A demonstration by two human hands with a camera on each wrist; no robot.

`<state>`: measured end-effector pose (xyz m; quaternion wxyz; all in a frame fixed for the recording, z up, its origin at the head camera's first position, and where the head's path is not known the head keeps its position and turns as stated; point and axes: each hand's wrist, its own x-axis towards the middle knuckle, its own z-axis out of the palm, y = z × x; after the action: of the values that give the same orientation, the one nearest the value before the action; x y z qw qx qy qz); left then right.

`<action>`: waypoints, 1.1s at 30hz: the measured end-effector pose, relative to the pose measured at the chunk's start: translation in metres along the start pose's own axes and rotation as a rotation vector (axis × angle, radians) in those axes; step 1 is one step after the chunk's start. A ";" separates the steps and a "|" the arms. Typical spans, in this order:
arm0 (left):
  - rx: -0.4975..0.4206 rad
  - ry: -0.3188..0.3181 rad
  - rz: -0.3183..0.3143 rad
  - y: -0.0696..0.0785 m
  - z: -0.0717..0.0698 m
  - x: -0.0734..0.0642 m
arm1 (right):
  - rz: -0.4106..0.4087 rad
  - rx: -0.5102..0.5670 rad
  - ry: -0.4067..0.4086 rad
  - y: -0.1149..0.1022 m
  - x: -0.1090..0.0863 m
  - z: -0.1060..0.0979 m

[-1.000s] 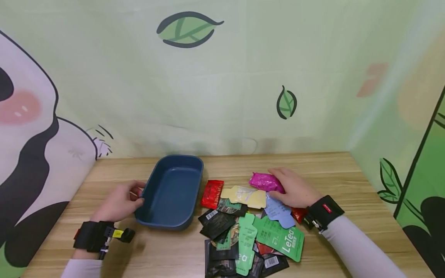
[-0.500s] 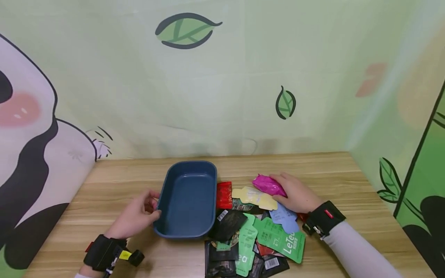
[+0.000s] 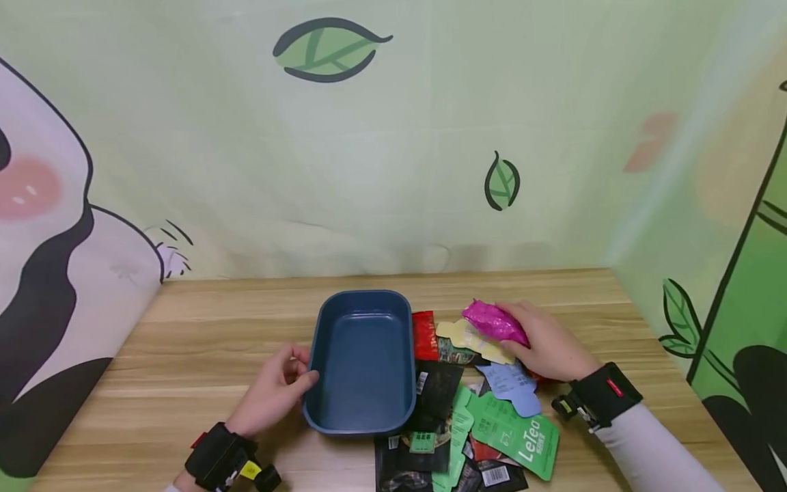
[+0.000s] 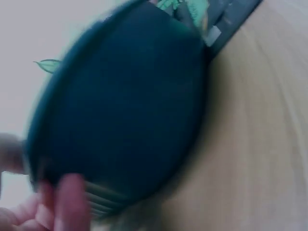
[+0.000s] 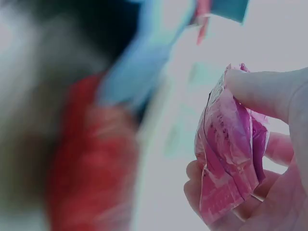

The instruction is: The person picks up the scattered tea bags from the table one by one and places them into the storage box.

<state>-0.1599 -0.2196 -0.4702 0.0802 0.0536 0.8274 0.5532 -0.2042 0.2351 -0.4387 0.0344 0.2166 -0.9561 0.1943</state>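
Observation:
In the head view, my left hand (image 3: pixel 277 383) pinches the left rim of a dark blue rectangular tray (image 3: pixel 363 362) with nothing inside it. The left wrist view shows the tray's side wall (image 4: pixel 125 106) tilted, with blurred fingers at its lower end. My right hand (image 3: pixel 553 342) grips a shiny pink packet (image 3: pixel 494 321) above the right part of a pile of sachets. Thumb and fingers close round the pink packet (image 5: pixel 228 149) in the right wrist view. Beneath it lie a pale yellow sachet (image 3: pixel 461 336) and a light blue sachet (image 3: pixel 513 386).
Right of the tray, several sachets overlap on the wooden table (image 3: pixel 203 328): a red packet (image 3: pixel 424 335), a black sachet (image 3: pixel 438 389) and a green LeTea sachet (image 3: pixel 516 434). A printed cloth backdrop (image 3: pixel 381 205) stands behind the table.
My left hand has moved the tray rightward, up against the red packet and black sachets. My right hand keeps its grip on the pink packet and has shifted slightly right.

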 end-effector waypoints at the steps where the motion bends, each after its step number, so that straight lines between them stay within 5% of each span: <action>1: -0.015 0.007 -0.012 -0.002 0.002 0.001 | -0.008 0.004 0.013 -0.005 0.001 -0.003; 6: -0.042 0.044 -0.011 -0.003 0.009 0.001 | -0.092 0.022 0.052 -0.038 0.010 -0.014; 14: 0.052 0.091 0.162 0.009 0.016 -0.001 | -0.278 0.067 0.015 -0.097 0.037 -0.009; 22: -0.021 0.141 0.152 -0.024 0.024 0.011 | -0.358 0.052 -0.062 -0.140 0.058 0.011; 33: -0.056 0.149 0.161 -0.025 0.025 0.008 | -0.417 0.037 -0.119 -0.170 0.075 0.032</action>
<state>-0.1625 -0.2054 -0.5030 -0.0248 0.0762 0.8083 0.5833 -0.1990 0.0511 -0.3960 0.0132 0.4212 -0.8873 0.1872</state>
